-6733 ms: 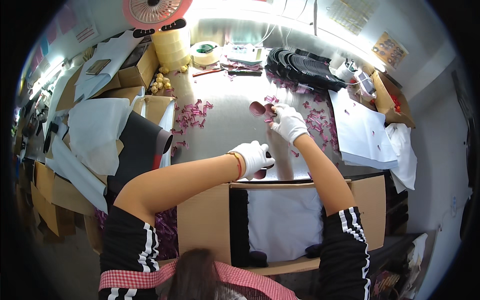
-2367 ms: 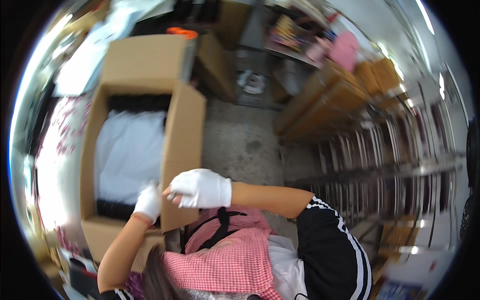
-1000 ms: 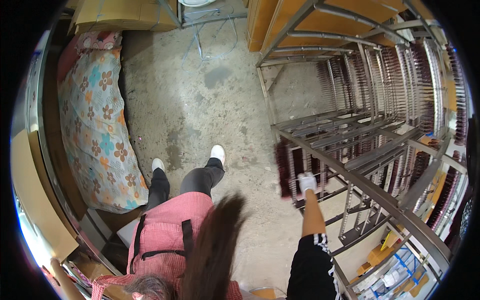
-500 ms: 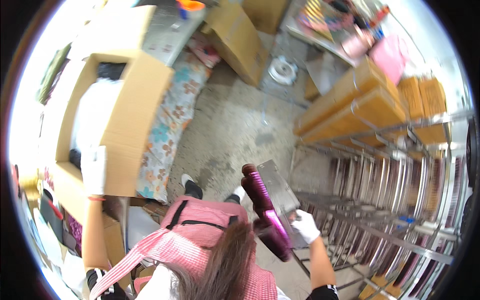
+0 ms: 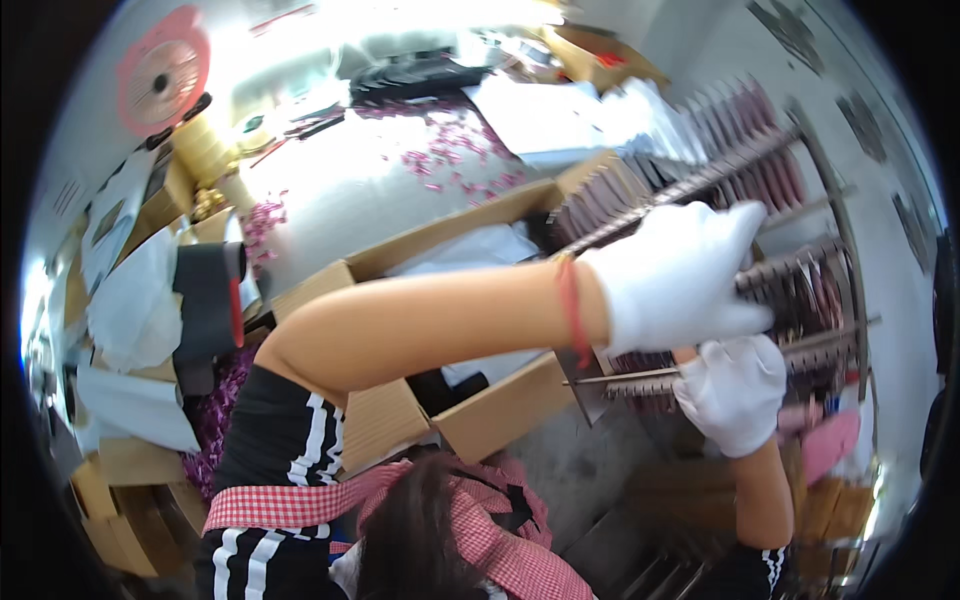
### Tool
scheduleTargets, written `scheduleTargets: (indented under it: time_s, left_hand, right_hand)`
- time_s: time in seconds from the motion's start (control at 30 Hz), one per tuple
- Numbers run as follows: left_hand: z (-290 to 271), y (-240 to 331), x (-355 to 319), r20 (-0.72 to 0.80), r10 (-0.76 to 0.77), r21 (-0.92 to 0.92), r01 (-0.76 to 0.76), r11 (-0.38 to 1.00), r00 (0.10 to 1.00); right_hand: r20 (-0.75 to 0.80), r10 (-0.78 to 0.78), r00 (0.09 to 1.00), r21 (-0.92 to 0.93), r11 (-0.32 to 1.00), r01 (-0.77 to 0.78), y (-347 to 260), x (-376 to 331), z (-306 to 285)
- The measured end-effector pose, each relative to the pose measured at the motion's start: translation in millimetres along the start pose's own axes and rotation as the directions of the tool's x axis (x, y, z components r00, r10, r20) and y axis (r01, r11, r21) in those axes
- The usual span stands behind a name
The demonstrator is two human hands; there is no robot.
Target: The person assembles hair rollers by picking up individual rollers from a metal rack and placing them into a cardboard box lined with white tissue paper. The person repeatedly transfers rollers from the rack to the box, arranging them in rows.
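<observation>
My left hand point(image 5: 685, 275), in a white glove, reaches across to the right in front of a metal rack point(image 5: 690, 185) that holds rows of thin purplish pieces. Its finger and thumb are spread, and nothing shows between them. Just below, my right hand point(image 5: 735, 393), also gloved in white, has its fingers curled. A toothed metal strip point(image 5: 635, 384) runs up to it, with a grey metal corner under the strip's left end. What the right fingers hold is hidden. Beneath my left forearm stands an open cardboard box point(image 5: 520, 405) with white wrapping inside.
Small pink-purple scraps point(image 5: 450, 150) lie scattered on the metal table point(image 5: 350, 205). A pink fan point(image 5: 165, 80) stands at the far left, near rolls of yellow tape point(image 5: 205, 140). White sheets point(image 5: 550, 115) and a black object point(image 5: 415, 75) lie along the table's back.
The view has swung from the floor to the table and rack. My left hand has left the carton's side and crossed rightward. The plate and purple pieces seen at my right hand are no longer clearly visible.
</observation>
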State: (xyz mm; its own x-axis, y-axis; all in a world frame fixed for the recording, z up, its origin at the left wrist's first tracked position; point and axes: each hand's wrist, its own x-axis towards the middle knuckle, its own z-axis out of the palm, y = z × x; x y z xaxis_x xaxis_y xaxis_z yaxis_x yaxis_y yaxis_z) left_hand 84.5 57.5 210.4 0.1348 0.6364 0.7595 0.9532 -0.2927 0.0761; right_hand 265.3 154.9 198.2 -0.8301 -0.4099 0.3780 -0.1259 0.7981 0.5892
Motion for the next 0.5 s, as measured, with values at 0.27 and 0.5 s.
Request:
scheduleTargets:
  time_s: [0.27, 0.5]
  left_hand:
    - [-128.8, -114.9, -43.8, 0.057, -0.761, -0.989, 0.138, 0.043, 0.646]
    - [-153.6, -167.8, -129.6, -0.259, -0.885, -0.914, 0.197, 0.354, 0.387]
  right_hand:
    - [-0.305, 0.489, 0.817, 0.816, 0.576, -0.040, 37.6, 141.2, 148.3]
    - [0.318, 0.124, 0.940, 0.493, -0.869, -0.052, 27.9, 323.2, 198.6]
